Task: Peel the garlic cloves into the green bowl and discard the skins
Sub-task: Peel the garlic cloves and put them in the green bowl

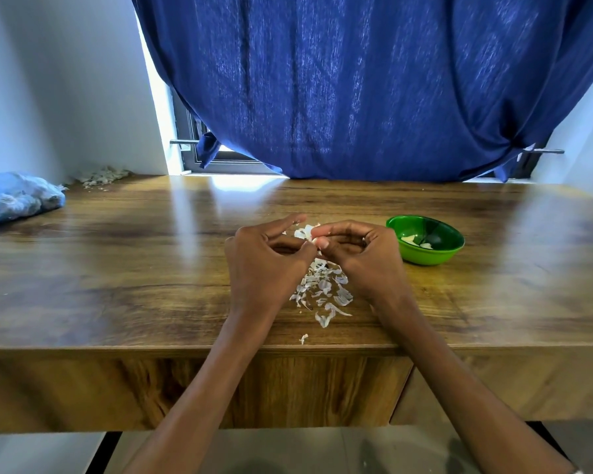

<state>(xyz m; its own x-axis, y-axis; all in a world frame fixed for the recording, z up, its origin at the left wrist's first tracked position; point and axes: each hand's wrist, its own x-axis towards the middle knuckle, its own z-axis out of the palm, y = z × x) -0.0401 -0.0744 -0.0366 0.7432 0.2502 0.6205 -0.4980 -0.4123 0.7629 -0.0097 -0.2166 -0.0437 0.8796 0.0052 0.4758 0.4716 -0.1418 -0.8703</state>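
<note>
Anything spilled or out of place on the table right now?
Loose garlic skins are scattered on the table beneath both hands, one scrap near the front edge. A second skin heap sits in the far-left corner. The green bowl stands upright.

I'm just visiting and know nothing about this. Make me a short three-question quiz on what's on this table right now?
1. True or false: the green bowl is empty.
2. Where does the pile of skins lie? A) in the bowl B) on the table between the wrists C) on the floor
3. Fill in: the left hand and right hand together pinch a garlic ____.

Key: 1. False, a few pale peeled pieces lie inside. 2. B. 3. clove, with skin still on it.
</note>
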